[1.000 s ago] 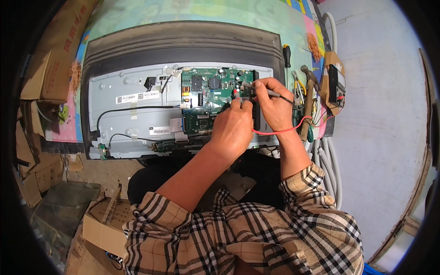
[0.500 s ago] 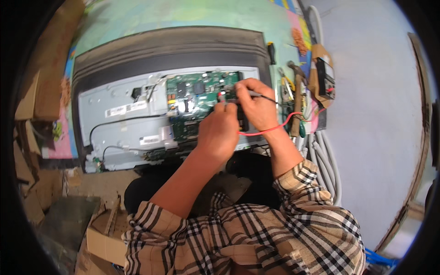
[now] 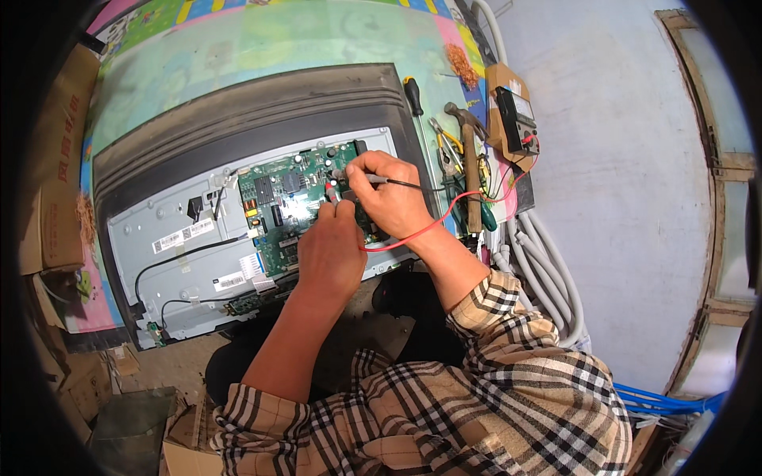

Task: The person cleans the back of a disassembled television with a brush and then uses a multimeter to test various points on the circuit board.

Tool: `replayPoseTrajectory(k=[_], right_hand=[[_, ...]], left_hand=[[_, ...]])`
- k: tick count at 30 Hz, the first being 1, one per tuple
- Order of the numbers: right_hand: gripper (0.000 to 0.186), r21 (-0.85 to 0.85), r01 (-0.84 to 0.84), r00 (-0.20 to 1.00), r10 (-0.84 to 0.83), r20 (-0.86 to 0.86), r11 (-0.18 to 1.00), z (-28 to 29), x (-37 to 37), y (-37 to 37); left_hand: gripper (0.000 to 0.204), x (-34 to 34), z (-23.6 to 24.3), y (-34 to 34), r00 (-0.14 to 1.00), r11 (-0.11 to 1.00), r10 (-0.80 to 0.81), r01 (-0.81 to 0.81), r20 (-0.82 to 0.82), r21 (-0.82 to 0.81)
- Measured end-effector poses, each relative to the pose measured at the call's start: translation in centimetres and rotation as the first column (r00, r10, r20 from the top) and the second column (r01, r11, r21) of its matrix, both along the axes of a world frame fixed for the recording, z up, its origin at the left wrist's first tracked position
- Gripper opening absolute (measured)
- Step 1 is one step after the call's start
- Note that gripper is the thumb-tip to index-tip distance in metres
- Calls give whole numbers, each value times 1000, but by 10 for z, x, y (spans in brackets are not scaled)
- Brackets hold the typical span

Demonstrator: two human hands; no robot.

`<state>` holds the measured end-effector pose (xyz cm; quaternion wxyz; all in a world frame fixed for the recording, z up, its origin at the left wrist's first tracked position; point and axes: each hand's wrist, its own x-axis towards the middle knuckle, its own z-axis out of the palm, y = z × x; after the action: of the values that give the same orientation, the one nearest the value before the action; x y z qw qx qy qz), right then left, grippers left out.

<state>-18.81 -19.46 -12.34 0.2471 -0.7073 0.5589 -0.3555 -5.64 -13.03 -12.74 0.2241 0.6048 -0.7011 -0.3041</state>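
A green circuit board [image 3: 274,208] is mounted on the grey metal back of a flat television panel [image 3: 171,266] with a black frame. My left hand [image 3: 329,250] pinches a red-tipped test probe [image 3: 331,191] over the board, and its red lead [image 3: 405,240] passes below my right wrist. My right hand [image 3: 390,190] is closed on a second test probe [image 3: 373,180] with a black lead, its tip near the board's upper right part. Whether either tip touches the board is too small to tell. The leads reach toward an analog multimeter [image 3: 517,123] on the right.
Right of the panel lie a screwdriver [image 3: 413,97], pliers [image 3: 446,151] and a hammer [image 3: 470,166]. Copper wire scraps [image 3: 461,65] rest farther back on the patterned table cover [image 3: 317,44]. Grey conduit [image 3: 548,270] hangs by the wall; a cardboard box [image 3: 59,174] stands at left.
My view has turned, so the panel and tools appear farther left and tilted. Both hands keep their probes over the board, with little visible shift relative to it.
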Motion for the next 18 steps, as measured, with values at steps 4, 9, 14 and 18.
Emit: replayPoseTrajectory(k=[4,9,14,18], right_hand=[[11,-17,-24,1000,24,-8,1000,-1,2,1],[10,-75,-35,999,32,-44,997,2,6,4],[10,-54,-31,998,28,-59,998,3,6,5],[11,-49,-45,998,42,-53,998,2,6,5]], left_hand=[[14,1,0,0,1000,1000,-6,6,-1,-12],[16,2,0,2,1000,1000,2,-2,11,-5],[12,0,-5,2,998,1000,15,-15,-53,3],[11,1,-5,4,997,999,33,-34,-67,-20]])
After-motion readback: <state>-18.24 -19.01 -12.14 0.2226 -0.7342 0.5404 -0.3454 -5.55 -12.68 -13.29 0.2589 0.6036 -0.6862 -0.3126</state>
